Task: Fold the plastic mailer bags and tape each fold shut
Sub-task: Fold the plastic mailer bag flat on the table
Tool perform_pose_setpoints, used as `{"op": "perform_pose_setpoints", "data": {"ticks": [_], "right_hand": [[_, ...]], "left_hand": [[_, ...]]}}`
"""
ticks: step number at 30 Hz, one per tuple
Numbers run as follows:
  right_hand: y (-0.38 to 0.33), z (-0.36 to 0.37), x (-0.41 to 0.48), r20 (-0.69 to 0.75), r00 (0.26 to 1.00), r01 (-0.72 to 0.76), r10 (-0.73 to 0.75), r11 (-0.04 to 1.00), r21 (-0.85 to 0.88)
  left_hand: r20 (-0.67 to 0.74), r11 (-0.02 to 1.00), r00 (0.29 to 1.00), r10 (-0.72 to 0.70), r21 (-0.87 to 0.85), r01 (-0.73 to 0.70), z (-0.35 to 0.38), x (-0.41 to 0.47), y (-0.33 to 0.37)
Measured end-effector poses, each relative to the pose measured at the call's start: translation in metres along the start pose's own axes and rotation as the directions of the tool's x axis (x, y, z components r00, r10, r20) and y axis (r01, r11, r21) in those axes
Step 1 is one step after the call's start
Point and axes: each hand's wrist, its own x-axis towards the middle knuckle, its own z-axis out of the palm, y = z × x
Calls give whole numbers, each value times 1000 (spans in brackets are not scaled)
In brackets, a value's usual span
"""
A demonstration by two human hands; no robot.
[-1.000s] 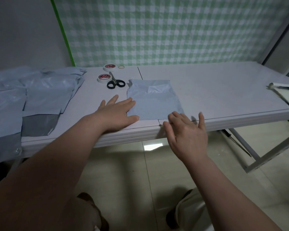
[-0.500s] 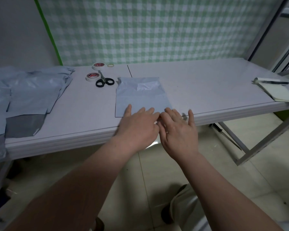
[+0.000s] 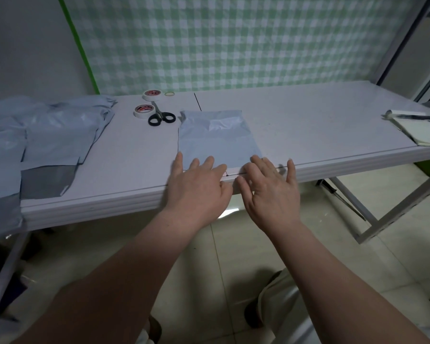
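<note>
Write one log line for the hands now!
left hand: flat, fingers on bag | right hand: flat, at bag corner | tape: on table

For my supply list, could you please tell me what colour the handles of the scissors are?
Black. The scissors' handles show best in the head view.

Left hand (image 3: pixel 196 186), right hand (image 3: pixel 271 192) flat on mailer bag (image 3: pixel 216 140) near edge.

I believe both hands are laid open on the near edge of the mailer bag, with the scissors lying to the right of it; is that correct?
Not quite. The scissors lie to the left of the mailer bag, beside a tape roll, as the head view shows. The left hand and right hand are indeed laid open on its near edge.
</note>
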Motion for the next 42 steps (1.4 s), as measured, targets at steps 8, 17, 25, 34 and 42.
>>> {"op": "perform_pose_setpoints", "data": {"ticks": [8, 17, 25, 34, 42], "right_hand": [[-2, -1, -1, 11, 1000, -4, 4, 1000, 22], [-5, -1, -2, 29, 999, -39, 38, 998, 40], [-10, -2, -2, 17, 994, -105, 103, 991, 80], [-31, -5, 1, -70, 997, 39, -31, 992, 122], [-30, -2, -2, -75, 993, 102, -89, 977, 187]], "left_hand": [[-13, 995, 995, -99, -29, 98, -4, -13, -17], [-65, 980, 978, -201, -25, 199, -2, -25, -33], [-77, 968, 965, -249, -57, 245, 1, -30, -36], [-151, 978, 989, -9, -208, -23, 2, -18, -12], [-250, 956, 968, 34, -275, -104, 17, -2, -1]]}}
